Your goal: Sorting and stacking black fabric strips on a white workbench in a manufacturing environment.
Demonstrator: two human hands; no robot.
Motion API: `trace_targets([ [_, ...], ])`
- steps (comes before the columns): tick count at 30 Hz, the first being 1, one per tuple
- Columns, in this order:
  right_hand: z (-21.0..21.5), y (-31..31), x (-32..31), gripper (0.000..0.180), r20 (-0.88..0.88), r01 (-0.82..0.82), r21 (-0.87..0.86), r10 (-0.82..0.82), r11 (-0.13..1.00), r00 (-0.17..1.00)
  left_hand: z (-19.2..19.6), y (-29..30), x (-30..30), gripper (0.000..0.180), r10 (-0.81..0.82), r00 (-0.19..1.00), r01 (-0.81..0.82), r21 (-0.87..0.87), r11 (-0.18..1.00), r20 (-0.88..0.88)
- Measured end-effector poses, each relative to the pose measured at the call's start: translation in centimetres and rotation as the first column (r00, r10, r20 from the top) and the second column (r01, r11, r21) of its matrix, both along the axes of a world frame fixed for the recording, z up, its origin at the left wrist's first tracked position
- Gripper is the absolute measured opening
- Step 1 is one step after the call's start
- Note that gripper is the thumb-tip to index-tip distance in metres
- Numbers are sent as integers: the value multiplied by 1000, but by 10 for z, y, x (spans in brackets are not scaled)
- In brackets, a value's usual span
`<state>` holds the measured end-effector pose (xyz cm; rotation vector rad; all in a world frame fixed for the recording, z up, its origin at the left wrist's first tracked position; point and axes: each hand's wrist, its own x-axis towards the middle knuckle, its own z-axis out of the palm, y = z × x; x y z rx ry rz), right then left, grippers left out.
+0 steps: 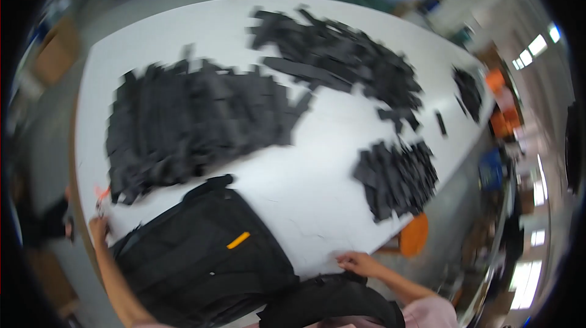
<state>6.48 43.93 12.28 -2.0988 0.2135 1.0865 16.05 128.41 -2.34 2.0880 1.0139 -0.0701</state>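
At the table's left edge, my left hand (99,230) has its fingers curled, right by a small thing with an orange tie (102,195); blur hides what they grip. A black backpack (201,248) with a yellow-orange tab (238,241) lies flat between my arms. My right hand (357,263) is closed, thumb and forefinger together, just above the table near the front. What its fingers hold, if anything, is too small to tell. Directly below my right hand lies another black fabric piece (336,300), close against my body.
Piles of dark fabric strips lie on the white table (293,187): a broad pile (195,123) at left, a loose heap (342,53) at the back, a smaller stack (398,178) at right. An orange round stool (414,236) stands beyond the right edge. A person's arm (58,221) shows at far left.
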Motion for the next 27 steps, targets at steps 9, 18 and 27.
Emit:
trace_targets([
  [9,52,40,37,37,490,62,584,-413,809,768,233,-455,2,20,-706,691,699,-387,601,153],
  [18,57,-128,33,27,182,357,647,-592,673,785,224,-798,25,29,-968,129,922,-385,39,213],
  [27,17,-489,75,16,340,763,606,-940,225,8,57,-826,5,55,-870,464,712,512,480,170],
])
